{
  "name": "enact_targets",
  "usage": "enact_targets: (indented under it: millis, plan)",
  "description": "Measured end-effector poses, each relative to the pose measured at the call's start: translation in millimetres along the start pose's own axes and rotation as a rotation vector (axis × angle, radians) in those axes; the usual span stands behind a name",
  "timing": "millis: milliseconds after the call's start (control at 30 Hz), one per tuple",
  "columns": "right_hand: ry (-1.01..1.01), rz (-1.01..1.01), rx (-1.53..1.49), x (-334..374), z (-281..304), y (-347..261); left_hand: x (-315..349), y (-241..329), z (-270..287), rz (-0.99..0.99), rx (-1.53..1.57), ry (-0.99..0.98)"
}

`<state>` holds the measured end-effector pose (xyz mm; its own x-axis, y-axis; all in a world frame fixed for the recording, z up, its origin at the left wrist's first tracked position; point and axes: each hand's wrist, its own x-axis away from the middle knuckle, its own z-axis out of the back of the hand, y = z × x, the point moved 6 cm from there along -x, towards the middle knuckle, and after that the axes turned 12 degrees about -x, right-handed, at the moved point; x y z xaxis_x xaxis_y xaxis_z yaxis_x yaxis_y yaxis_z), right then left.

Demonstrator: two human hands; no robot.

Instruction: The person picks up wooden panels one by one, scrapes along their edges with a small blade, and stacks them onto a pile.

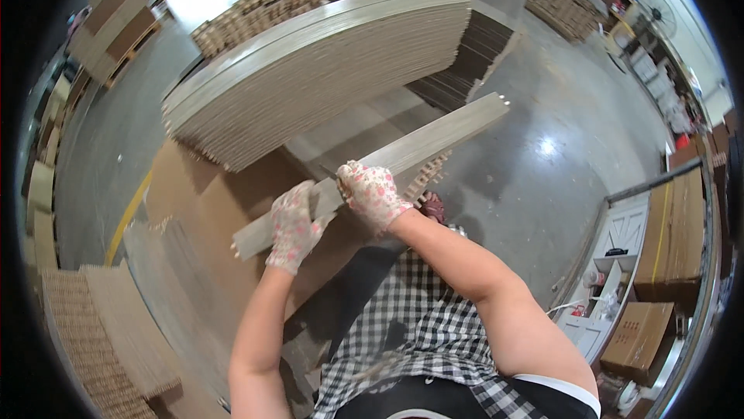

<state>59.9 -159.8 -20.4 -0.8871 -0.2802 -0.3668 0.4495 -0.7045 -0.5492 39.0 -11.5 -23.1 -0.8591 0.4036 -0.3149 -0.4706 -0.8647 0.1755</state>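
A long, narrow grey-brown wooden board (442,134), with pale pegs at both ends, slants across in front of me from lower left to upper right. My left hand (293,229), in a white glove with a pink pattern, wraps round the board's lower-left part. Over the middle of it lies my right hand (373,196), gloved alike, its fingers curled into a fist. A thin dark thing juts out by the right fingertips; what it is, I cannot make out. Below the board's right half, a row of small pegged ends (428,175) shows.
Beyond my hands stands a large, long stack of similar boards (325,70). More stacked pieces lie at the lower left (101,334). Cardboard (209,210) spreads under my left side. To the right are a white shelf unit (604,279) and a cardboard box (639,334).
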Motion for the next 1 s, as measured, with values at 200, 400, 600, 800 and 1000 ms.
enact_targets:
  millis: [200, 400, 600, 800, 1000]
  plan:
    - [0.564, -0.393, -0.381, 51.4, 149.4, 262.1, -7.0, 14.8, 11.0, 0.034, -0.003, -0.014]
    - [0.440, -0.570, 0.492, 40.4, 258.8, 277.8, 0.8, 4.0, 11.5, 0.031, -0.039, 0.009]
    - [0.318, -0.277, 0.314, 32.0, 118.8, 143.3, -5.3, 6.2, 21.6, 0.010, 0.012, 0.062]
    - [-0.105, -0.045, 0.048, -0.4, -46.2, -75.1, 87.7, -56.5, 87.7, 0.480, 0.391, 0.600]
    - [-0.178, 0.462, -0.092, 27.0, -168.9, -221.5, 164.6, -83.6, 130.4, 0.589, 0.655, 0.889]
